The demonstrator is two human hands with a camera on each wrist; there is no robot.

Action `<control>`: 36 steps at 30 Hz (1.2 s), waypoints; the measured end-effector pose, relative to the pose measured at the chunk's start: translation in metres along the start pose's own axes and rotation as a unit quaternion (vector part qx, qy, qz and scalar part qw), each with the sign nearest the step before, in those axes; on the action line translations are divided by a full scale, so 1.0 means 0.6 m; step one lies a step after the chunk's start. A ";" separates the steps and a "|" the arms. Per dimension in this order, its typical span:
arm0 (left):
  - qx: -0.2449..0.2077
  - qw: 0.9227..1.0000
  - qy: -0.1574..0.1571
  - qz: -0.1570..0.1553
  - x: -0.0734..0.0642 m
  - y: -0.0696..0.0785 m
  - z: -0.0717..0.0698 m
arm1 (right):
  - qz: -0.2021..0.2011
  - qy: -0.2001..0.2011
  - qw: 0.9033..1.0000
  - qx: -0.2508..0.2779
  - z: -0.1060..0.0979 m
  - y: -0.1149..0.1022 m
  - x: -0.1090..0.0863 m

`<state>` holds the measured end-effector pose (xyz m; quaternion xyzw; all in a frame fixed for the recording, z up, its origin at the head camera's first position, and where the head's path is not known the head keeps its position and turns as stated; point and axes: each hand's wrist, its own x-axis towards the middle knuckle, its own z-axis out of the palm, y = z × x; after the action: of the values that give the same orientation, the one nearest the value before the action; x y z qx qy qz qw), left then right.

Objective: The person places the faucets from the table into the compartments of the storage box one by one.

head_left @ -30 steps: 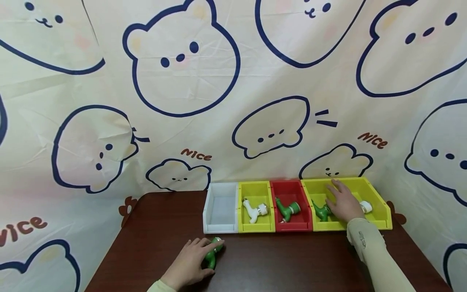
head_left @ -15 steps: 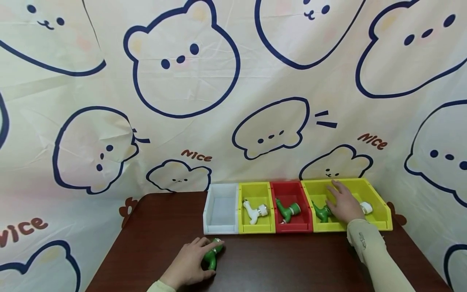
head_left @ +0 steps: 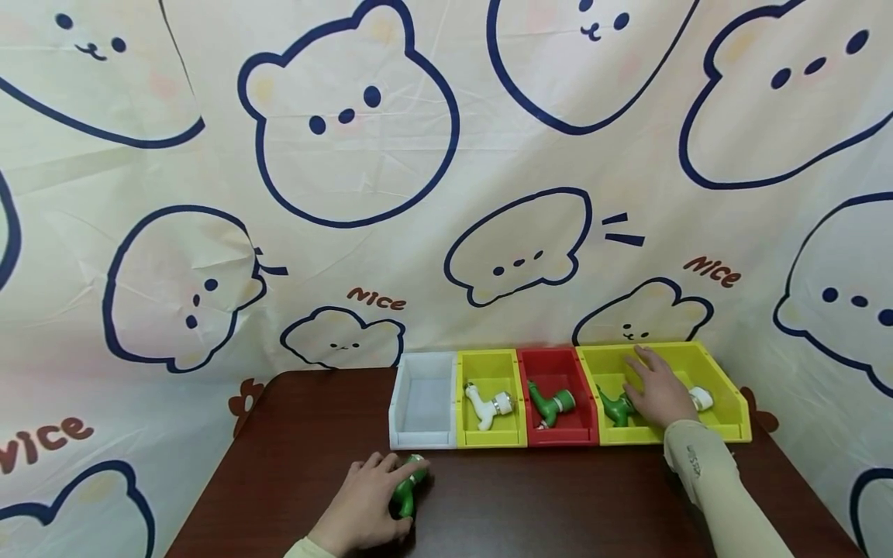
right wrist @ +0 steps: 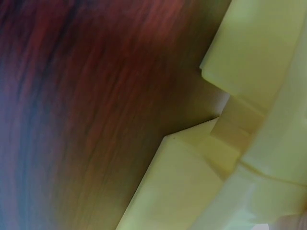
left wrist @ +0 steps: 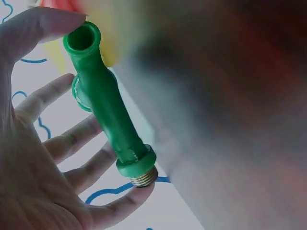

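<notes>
My left hand [head_left: 366,500] pinches a green faucet [head_left: 406,496] near the table's front. In the left wrist view, the thumb touches the spout mouth of this faucet [left wrist: 110,105], and a fingertip meets its brass threaded end. My right hand [head_left: 663,391] reaches palm down into the wide yellow bin [head_left: 729,426]. Beside its thumb lies another green faucet [head_left: 615,407]; on its other side the white knob [head_left: 701,397] of a faucet shows, the rest hidden under the hand. Whether those fingers grip it I cannot tell. The right wrist view shows only yellow bin walls [right wrist: 177,177], sleeve and table.
Joined in a row at the table's back stand a white bin [head_left: 425,438], a narrow yellow bin [head_left: 491,438] with a white faucet [head_left: 488,404], and a red bin [head_left: 563,435] with a green faucet [head_left: 551,403]. A printed cloth [head_left: 516,163] hangs behind.
Both hands stay nearly where they were. The head view has shifted very slightly, and the left hand with the green faucet has barely moved.
</notes>
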<state>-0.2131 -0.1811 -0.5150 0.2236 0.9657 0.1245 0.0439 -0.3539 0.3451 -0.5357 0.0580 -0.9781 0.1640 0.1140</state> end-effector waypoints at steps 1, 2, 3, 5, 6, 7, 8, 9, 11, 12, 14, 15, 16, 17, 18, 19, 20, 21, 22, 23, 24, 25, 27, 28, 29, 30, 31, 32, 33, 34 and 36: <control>0.002 1.000 0.010 0.003 0.000 0.001 -0.004 | -0.002 0.001 1.000 -0.001 0.001 0.001 0.000; 0.005 1.000 0.023 0.007 0.001 0.003 -0.008 | -0.003 0.002 1.000 -0.001 0.001 0.000 0.000; 0.008 0.999 0.036 0.011 0.003 0.004 -0.012 | -0.004 0.003 1.000 -0.002 0.001 0.001 0.000; 0.015 0.998 0.062 0.018 0.008 0.006 -0.022 | -0.005 0.003 1.000 -0.003 0.002 0.000 0.000; 0.018 0.997 0.075 0.021 0.012 0.007 -0.027 | -0.005 0.002 1.000 -0.002 0.001 0.000 0.000; 0.022 0.996 0.088 0.025 0.017 0.007 -0.032 | -0.003 0.000 1.000 -0.001 0.001 0.001 0.000; 0.025 0.994 0.100 0.027 0.022 0.008 -0.037 | -0.002 0.000 1.000 0.000 0.000 0.001 0.000; 0.029 0.993 0.112 0.030 0.028 0.008 -0.042 | -0.002 -0.001 1.000 0.000 0.000 0.001 -0.001; 0.038 0.990 0.133 0.034 0.043 0.007 -0.052 | -0.001 -0.002 1.000 0.002 -0.002 0.001 -0.002; 0.039 0.988 0.142 0.036 0.050 0.006 -0.056 | -0.001 -0.002 1.000 0.002 -0.002 0.001 -0.002; 0.044 0.986 0.155 0.037 0.067 0.005 -0.064 | -0.002 -0.002 1.000 0.002 -0.002 0.001 -0.002; 0.047 0.985 0.159 0.038 0.075 0.004 -0.068 | -0.002 -0.002 1.000 0.002 -0.002 0.001 -0.002; 0.049 0.985 0.161 0.038 0.083 0.003 -0.071 | -0.002 -0.002 1.000 0.002 -0.001 0.001 -0.002; 0.049 0.985 0.161 0.039 0.091 0.004 -0.075 | -0.002 -0.001 1.000 0.003 -0.001 0.001 -0.002; 0.049 0.985 0.162 0.039 0.100 0.003 -0.077 | -0.003 0.000 1.000 0.002 0.000 0.001 -0.002; 0.050 0.985 0.161 0.041 0.108 0.003 -0.079 | -0.004 0.001 1.000 0.002 0.000 0.000 -0.001; 0.050 0.985 0.160 0.044 0.115 0.004 -0.081 | -0.004 0.002 1.000 0.002 0.000 0.000 -0.002; 0.052 0.985 0.156 0.047 0.123 0.004 -0.083 | -0.006 0.004 1.000 0.002 0.000 -0.001 -0.002; 0.054 0.986 0.153 0.049 0.132 0.004 -0.083 | -0.007 0.004 1.000 0.002 -0.001 -0.003 -0.002; 0.058 0.986 0.150 0.050 0.140 0.004 -0.083 | -0.007 0.005 1.000 0.001 -0.002 -0.003 -0.002; 0.064 0.986 0.145 0.049 0.148 0.004 -0.082 | -0.008 0.006 1.000 0.001 -0.003 -0.003 -0.002; 0.069 0.987 0.139 0.049 0.156 0.004 -0.082 | -0.007 0.007 1.000 0.002 -0.004 -0.004 -0.002; 0.080 0.987 0.129 0.046 0.170 0.003 -0.078 | -0.007 0.008 1.000 0.003 -0.004 -0.005 -0.002; 0.084 0.988 0.125 0.044 0.176 0.002 -0.076 | -0.006 0.007 1.000 0.003 -0.004 -0.005 -0.002; 0.086 0.988 0.121 0.043 0.181 0.000 -0.074 | -0.006 0.008 1.000 0.002 -0.003 -0.004 -0.001; 0.085 0.988 0.118 0.042 0.185 -0.001 -0.073 | -0.006 0.008 1.000 0.002 -0.003 -0.004 -0.001; 0.082 0.989 0.116 0.042 0.190 -0.003 -0.071 | -0.005 0.008 1.000 0.002 -0.003 -0.004 -0.001; 0.079 0.990 0.114 0.041 0.194 -0.005 -0.069 | -0.006 0.008 1.000 0.002 -0.002 -0.004 -0.001; 0.074 0.990 0.113 0.040 0.197 -0.007 -0.068 | -0.005 0.008 1.000 0.002 -0.002 -0.003 -0.001; 0.069 0.991 0.111 0.040 0.199 -0.008 -0.066 | -0.005 0.007 1.000 0.001 -0.002 -0.003 -0.001; 0.058 0.992 0.110 0.038 0.203 -0.012 -0.064 | -0.004 0.008 1.000 0.002 0.000 -0.003 -0.001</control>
<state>-0.3305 -0.1417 -0.4833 0.2477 0.9610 0.0936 -0.0801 -0.3530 0.3435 -0.5352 0.0614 -0.9767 0.1656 0.1221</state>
